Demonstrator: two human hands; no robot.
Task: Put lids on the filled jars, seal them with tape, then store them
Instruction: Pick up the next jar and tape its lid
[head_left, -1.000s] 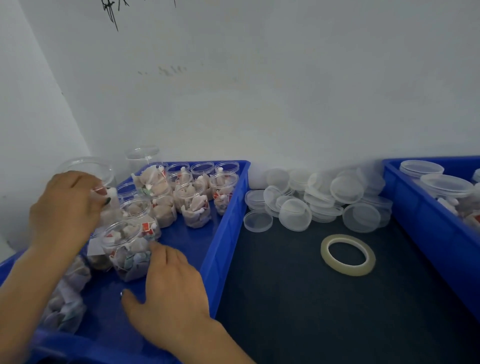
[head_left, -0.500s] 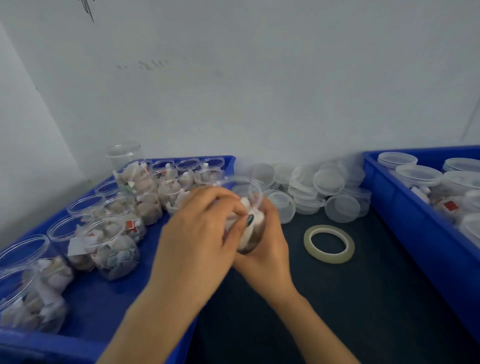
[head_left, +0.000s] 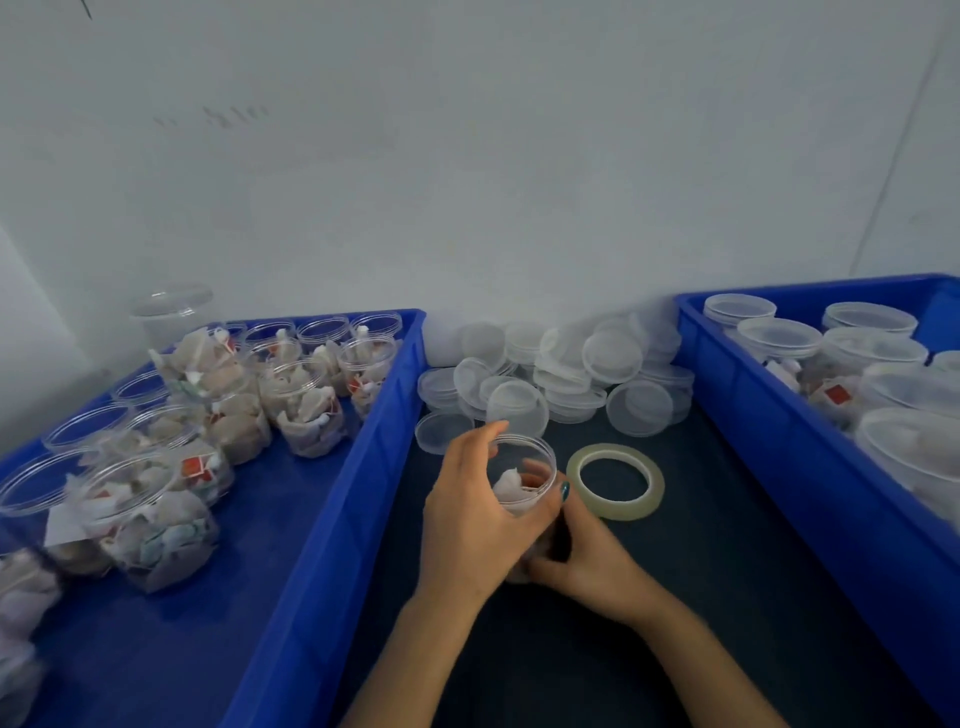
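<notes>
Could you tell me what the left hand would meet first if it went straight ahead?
Probably the heap of clear round plastic lids beyond the left hand and its clear plastic jar; depth is unclear.

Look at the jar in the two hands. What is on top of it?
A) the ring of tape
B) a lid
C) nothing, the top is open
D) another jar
C: the jar, gripped by the left hand and the right hand, shows a bare open rim, while the loose lids lie piled near the wall.
</notes>
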